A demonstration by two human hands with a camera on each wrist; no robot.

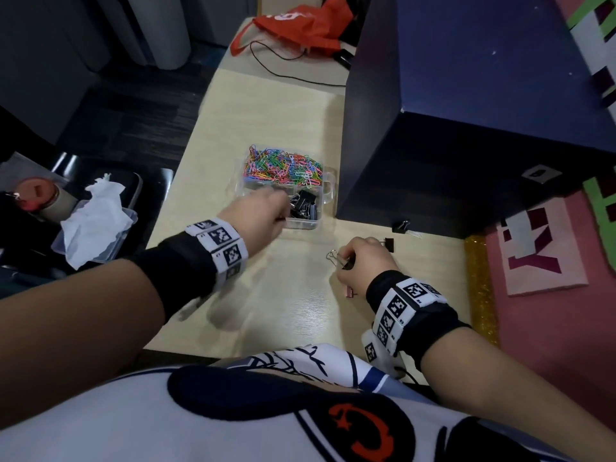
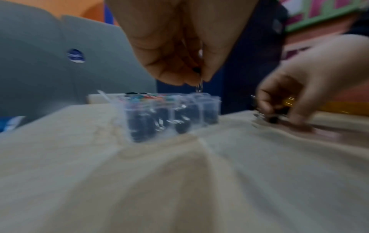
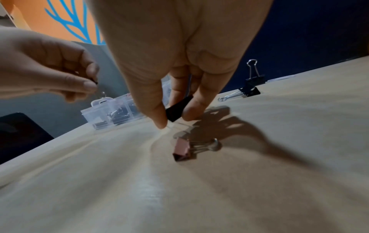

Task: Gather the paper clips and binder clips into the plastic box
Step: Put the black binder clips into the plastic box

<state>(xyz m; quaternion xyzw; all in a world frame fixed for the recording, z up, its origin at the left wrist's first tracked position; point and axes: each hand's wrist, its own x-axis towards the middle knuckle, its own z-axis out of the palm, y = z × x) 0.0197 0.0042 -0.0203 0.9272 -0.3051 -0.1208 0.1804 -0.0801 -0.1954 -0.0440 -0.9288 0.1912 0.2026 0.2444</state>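
Left hand hangs over the box near compartment, grip pinching a small clip by its wire to drop it, while right hand, nearer than the box, pinches a black clip off the tabletop

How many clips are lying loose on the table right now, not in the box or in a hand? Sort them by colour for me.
Black binder clips: 2
Pink binder clip: 1
White paper clip: 1
Total: 4
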